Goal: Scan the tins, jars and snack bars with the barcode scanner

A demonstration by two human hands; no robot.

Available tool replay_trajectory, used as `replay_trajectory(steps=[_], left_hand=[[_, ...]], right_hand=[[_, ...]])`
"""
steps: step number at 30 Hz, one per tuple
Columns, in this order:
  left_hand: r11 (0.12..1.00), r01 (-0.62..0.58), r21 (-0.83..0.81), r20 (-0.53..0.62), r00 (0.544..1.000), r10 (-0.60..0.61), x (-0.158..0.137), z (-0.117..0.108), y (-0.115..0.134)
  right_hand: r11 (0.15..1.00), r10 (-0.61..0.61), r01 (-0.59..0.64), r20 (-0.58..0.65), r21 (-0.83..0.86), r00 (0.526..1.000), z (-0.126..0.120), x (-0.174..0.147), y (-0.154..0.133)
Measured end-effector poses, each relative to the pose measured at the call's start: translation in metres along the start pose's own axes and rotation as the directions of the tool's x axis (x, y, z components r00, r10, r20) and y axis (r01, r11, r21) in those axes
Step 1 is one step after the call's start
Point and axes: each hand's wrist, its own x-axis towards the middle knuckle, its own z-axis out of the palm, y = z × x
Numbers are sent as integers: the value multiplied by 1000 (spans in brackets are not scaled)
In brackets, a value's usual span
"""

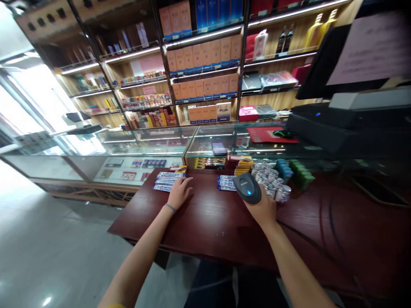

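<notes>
My right hand (pixel 262 209) is wrapped round a dark barcode scanner (pixel 247 188), whose blue light glows on top. Just left of the scanner, and partly hidden by it, lies a group of blue-and-white packets (pixel 225 182) on the dark wood table. My left hand (pixel 180 192) rests with its fingers apart at the right edge of another row of blue-and-white packets (pixel 164 181); I cannot tell whether it touches them. It holds nothing that I can see. Small clear-wrapped containers (pixel 271 177) stand close behind my right hand.
Beyond the table (pixel 205 231) runs a glass display counter (pixel 154 145). Yellow-brown packs (pixel 244 166), blue packs (pixel 284 170) and green packs (pixel 302 173) line the table's back edge. A cable (pixel 308 237) crosses the right side, below a dark monitor (pixel 321 64).
</notes>
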Motion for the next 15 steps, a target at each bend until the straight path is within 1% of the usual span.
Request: replay_trajectory(steps=[4,7,9,11,15], left_hand=[[990,76,118,-8,997,-75,-31,-33,-38],[971,109,213,1,994,-112,-48,-47,-62],[960,141,241,-16,990,-141,-56,-49,-74],[952,183,245,-47,983,-177,-60,-46,-83],[946,231,227,-55,973,-225,-63,-38,-92]], right_hand=[[997,-79,79,17,25,997,7,-6,-13],[986,-146,141,56,89,988,11,-12,-22],[976,-189,178,83,122,978,13,-16,-27],[966,-234,216,121,143,965,14,-21,-31],[944,-310,275,201,184,929,15,-27,-37]])
